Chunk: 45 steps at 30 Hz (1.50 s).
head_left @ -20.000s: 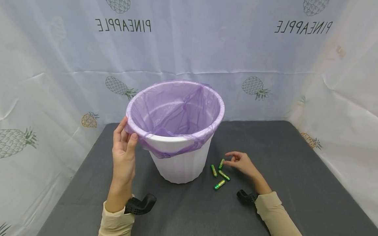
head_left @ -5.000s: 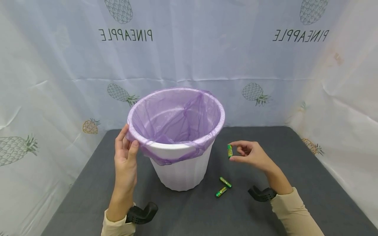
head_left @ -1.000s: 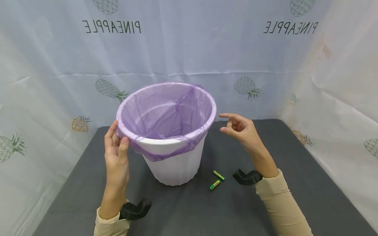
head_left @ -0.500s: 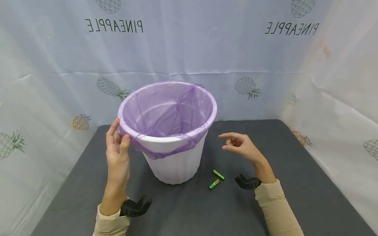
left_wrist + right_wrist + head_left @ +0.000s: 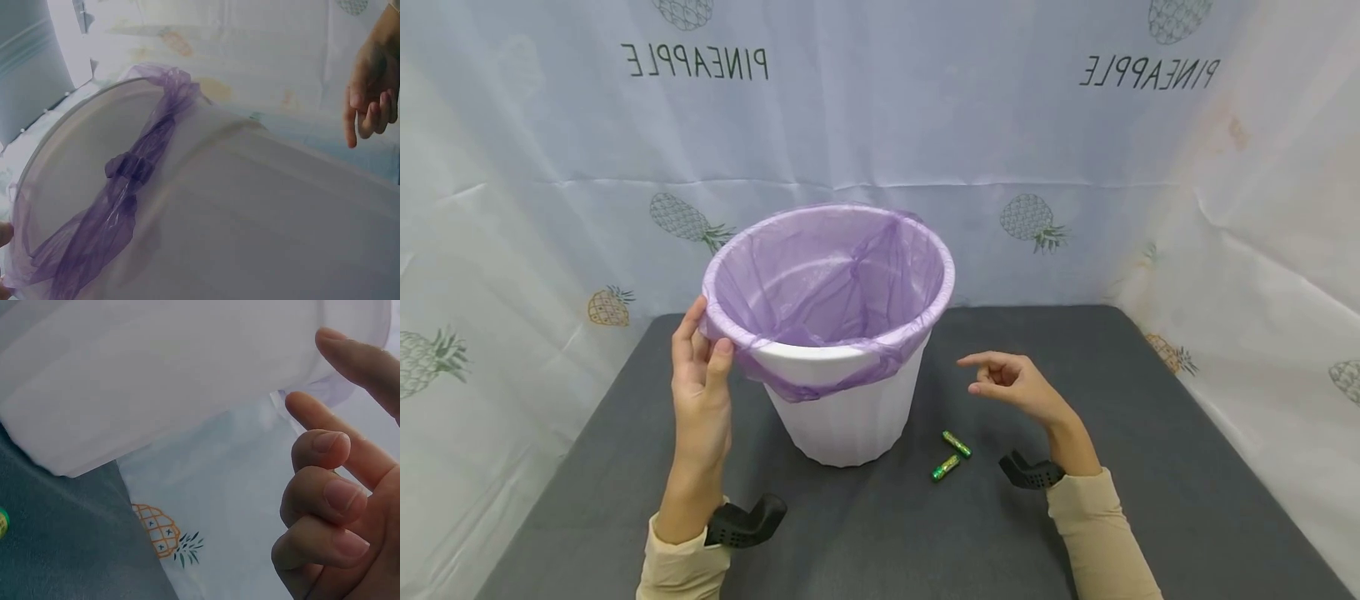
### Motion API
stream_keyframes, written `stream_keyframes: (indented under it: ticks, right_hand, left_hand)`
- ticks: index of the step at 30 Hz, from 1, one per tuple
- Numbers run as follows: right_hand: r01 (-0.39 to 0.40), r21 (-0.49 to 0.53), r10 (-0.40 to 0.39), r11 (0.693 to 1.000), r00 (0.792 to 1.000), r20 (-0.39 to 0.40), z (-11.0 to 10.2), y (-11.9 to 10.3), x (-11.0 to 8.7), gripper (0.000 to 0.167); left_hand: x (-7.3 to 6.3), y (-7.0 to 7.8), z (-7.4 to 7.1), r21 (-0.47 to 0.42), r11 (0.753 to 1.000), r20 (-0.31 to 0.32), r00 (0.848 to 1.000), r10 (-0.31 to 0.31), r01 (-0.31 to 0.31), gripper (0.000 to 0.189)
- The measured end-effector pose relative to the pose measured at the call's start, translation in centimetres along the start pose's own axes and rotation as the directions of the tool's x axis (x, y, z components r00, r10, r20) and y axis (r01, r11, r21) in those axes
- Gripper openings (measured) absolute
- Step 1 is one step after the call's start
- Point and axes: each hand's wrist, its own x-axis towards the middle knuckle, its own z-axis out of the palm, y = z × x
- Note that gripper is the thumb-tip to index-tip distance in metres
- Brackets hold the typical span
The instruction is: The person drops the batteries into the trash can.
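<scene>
A white trash can (image 5: pixel 850 425) lined with a purple bag (image 5: pixel 820 308) stands on the dark table. My left hand (image 5: pixel 702 392) holds its left rim, thumb at the front and fingers along the side; in the left wrist view only its fingertips (image 5: pixel 5 234) show at the edge. To the right of the can, my right hand (image 5: pixel 1011 385) hovers above the table with nothing in it. Its index finger and thumb are apart, and the other fingers are loosely bent. Below that hand lie two green batteries, one (image 5: pixel 957 444) behind the other (image 5: pixel 945 467), their ends close together.
Dark cloth covers the table (image 5: pixel 1120 433). White curtains (image 5: pixel 865 125) with pineapple prints surround it at the back and both sides. Each wrist wears a black camera mount, the left one (image 5: pixel 748 523) low in front of the can.
Several batteries lay on the table earlier; two lie there now. The battery pinched five seconds ago is gone from my right hand, which has since come down from beside the rim. Left hand stays put.
</scene>
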Motion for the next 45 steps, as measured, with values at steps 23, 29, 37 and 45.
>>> stream_keyframes:
  ticks: [23, 29, 37, 45]
  right_hand:
    - [-0.232, -0.124, 0.26, 0.965, 0.915, 0.308, -0.5, 4.8, -0.4, 0.05]
    - [-0.213, -0.141, 0.252, 0.967, 0.882, 0.398, -0.3, 6.2, -0.5, 0.052]
    - [-0.265, -0.153, 0.306, 0.952, 0.838, 0.452, 0.3, 6.9, -0.7, 0.057]
    - [-0.296, -0.222, 0.366, 0.929, 0.816, 0.447, 0.8, 6.6, -0.5, 0.061]
  left_hand:
    - [0.1, 0.0, 0.1, 0.018, 1.0, -0.04, 0.999, -0.02, 0.021, 0.051]
    - [0.3, -0.2, 0.1, 0.016, 1.0, -0.04, 0.999, -0.021, 0.021, 0.05]
    - [0.2, 0.0, 0.2, 0.028, 0.999, -0.045, 0.998, -0.034, 0.035, 0.052]
    - [0.2, -0.1, 0.2, 0.025, 0.999, -0.043, 0.999, -0.029, 0.03, 0.052]
